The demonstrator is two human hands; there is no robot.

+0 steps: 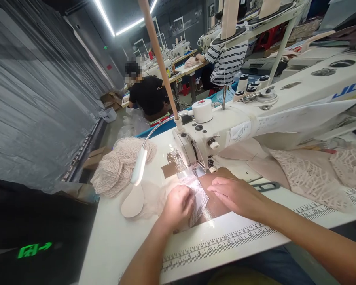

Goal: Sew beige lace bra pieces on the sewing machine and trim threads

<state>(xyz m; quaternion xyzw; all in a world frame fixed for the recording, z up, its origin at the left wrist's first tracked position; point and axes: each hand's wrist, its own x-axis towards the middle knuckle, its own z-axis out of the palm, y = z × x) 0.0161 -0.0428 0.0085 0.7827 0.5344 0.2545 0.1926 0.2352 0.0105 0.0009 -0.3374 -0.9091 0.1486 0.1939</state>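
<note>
On the bed of a white sewing machine (201, 136), a piece of pale lace fabric (199, 198) lies under the needle area, brightly lit. My left hand (178, 204) is closed on the lace at its left side, fingers curled. My right hand (235, 194) rests to the right of the lace on a brown patch of the machine bed, its fingers stretched out and holding nothing that I can see. Sheer beige fabric with a rounded cup piece (132, 202) trails off to the left of my left hand.
A heap of beige lace (118, 166) sits at the table's left. A small lamp (139, 166) on a bent neck stands beside it. More lace pieces (311, 178) lie at right. A ruler strip (225, 243) runs along the front edge. Two people work at machines beyond.
</note>
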